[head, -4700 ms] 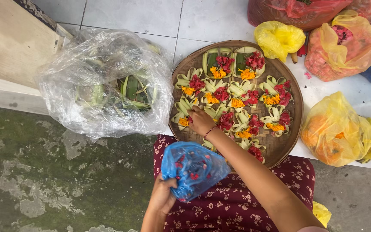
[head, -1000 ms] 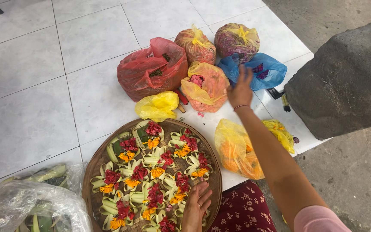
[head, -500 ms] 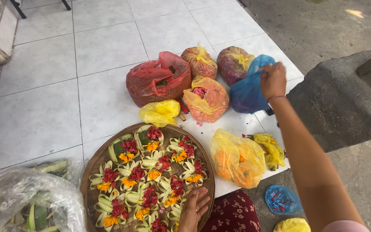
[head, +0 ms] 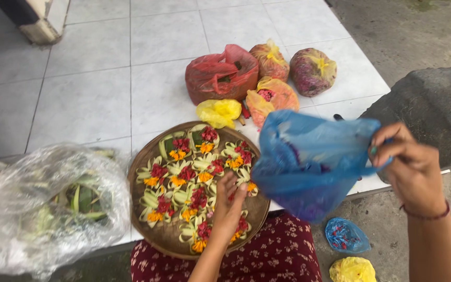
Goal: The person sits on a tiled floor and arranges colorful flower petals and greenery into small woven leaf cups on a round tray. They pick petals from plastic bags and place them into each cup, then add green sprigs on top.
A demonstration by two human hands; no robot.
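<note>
We now hold the big blue plastic bag (head: 309,162) lifted off the tiles, near the round woven tray (head: 155,240), in our right hand (head: 411,167).

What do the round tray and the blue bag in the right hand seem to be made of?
Round tray: apparently woven bamboo or similar plant fibre, matt brown, with a visible weave and bound rim. Blue bag: thin plastic film, translucent and crinkled, hanging from the right hand.

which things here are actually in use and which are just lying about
In use: big blue plastic bag in right hand; round woven tray of leaf-and-flower cups under left hand.
Lying about: red plastic bag; clear plastic bag of leaves; small blue bag.
</note>
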